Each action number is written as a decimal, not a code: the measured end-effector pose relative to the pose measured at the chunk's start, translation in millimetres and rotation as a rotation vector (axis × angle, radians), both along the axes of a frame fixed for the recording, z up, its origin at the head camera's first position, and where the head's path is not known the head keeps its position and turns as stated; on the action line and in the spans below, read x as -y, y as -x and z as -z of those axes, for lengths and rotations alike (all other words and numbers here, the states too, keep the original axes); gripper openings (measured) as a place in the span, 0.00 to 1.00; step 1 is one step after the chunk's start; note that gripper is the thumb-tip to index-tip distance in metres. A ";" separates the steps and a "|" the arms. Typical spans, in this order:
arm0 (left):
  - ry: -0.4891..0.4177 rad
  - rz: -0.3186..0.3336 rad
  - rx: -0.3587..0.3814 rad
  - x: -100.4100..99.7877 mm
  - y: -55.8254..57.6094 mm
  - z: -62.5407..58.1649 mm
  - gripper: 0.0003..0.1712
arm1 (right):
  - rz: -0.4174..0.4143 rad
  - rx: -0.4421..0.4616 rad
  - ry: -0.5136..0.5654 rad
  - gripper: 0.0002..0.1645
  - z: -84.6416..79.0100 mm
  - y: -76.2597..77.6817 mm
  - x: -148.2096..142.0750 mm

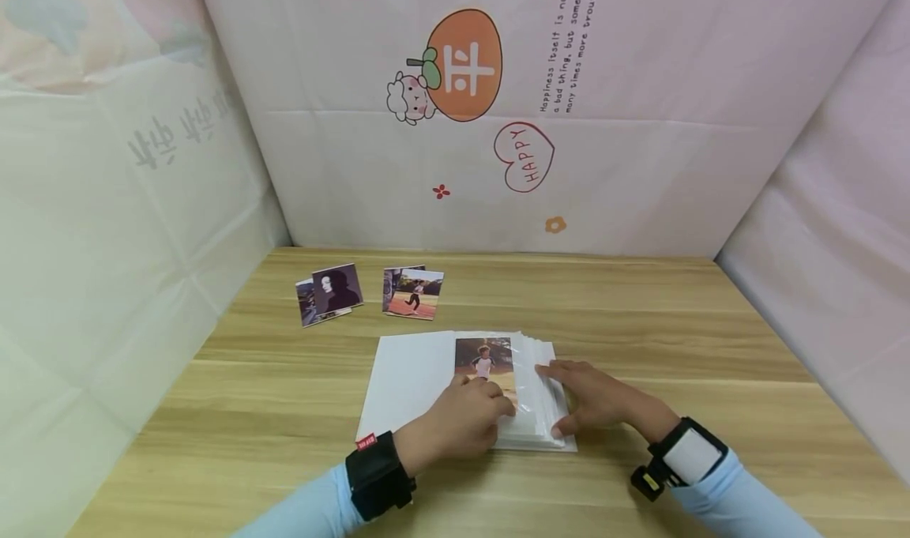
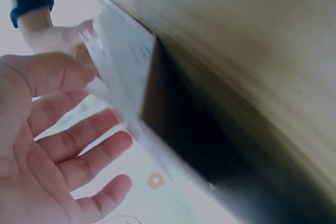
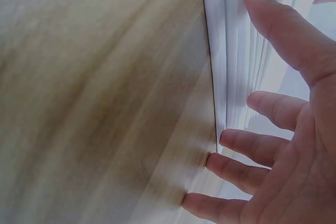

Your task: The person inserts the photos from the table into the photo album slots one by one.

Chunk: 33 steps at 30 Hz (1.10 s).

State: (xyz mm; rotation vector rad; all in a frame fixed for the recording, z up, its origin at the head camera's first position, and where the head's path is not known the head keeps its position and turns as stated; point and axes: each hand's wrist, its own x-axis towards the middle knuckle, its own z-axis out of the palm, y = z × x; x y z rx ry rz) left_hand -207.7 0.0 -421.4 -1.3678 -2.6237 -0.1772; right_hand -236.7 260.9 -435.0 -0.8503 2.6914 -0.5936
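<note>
An open white photo album (image 1: 407, 380) lies on the table, its clear-sleeved pages stacked on the right side. In the top sleeve sits a photo (image 1: 485, 355) of a child running. My left hand (image 1: 465, 415) rests over the lower part of that photo, fingers loosely bent and partly covering it. In the left wrist view its fingers (image 2: 100, 158) are spread close over the page. At the album's right edge, my right hand (image 1: 600, 400) touches the page edges (image 3: 257, 56) with its thumb and index finger, the other fingers extended down toward the table.
Two overlapping photos, a dark portrait (image 1: 337, 287) on top, lie at the table's back left. Beside them is another small pile topped by a photo of a runner (image 1: 415, 295). Printed cloth (image 1: 604, 182) walls in the wooden table (image 1: 640, 309) at the back and sides.
</note>
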 end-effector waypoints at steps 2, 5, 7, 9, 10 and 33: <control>0.014 0.014 -0.061 -6.6 -1.1 -0.2 0.14 | -0.001 -0.009 -0.003 0.55 0.6 0.1 -0.5; 0.027 0.019 -0.114 -16.1 -2.2 -1.1 0.13 | -0.004 -0.009 0.001 0.55 1.0 0.5 -1.3; 0.029 0.020 -0.125 -21.3 -3.7 -2.8 0.13 | -0.004 -0.005 0.003 0.55 1.0 0.7 -1.3; 0.022 0.022 -0.129 -25.1 -5.1 -4.0 0.13 | -0.004 -0.002 0.005 0.55 1.1 0.9 -0.9; 0.020 0.021 -0.129 -26.5 -5.6 -4.4 0.13 | -0.003 -0.002 0.004 0.55 1.1 0.9 -0.6; -0.163 0.003 -0.255 -17.6 -9.5 -24.6 0.13 | -0.038 -0.054 0.038 0.53 1.0 -4.6 0.6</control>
